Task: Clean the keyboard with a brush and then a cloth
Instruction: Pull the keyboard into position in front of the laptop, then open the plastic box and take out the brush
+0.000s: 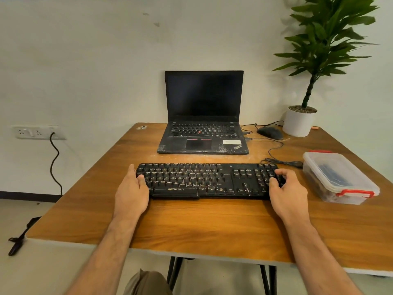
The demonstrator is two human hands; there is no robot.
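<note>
Hands: two, both mine. I have my left hand (pixel 133 188) against the left end of the keyboard (pixel 209 180), fingers relaxed and apart, thumb tip on the corner keys. My right hand (pixel 286 189) sits over the right end, fingers curled onto the number-pad keys and edge.
Keyboard: one, black, lying flat on the table (pixel 191 228) between me and the laptop (pixel 203 116), dust showing on its keys.
Brush and cloth: none that I can see. The plastic box (pixel 338 177) at right holds something dark blue, but I cannot tell what.
Risk, cable: the keyboard's cable (pixel 285 163) trails off its far right corner; if I drag or lift the board, I judge it could snag and tug the mouse (pixel 269 132).
Risk, box: swinging the right end outward could knock the box toward the table edge.
Risk, dust: tipping the board could shed grit onto the laptop.
Counts: one laptop, one mouse, one potted plant (pixel 299 122), one box, one wall socket strip (pixel 38 133).
</note>
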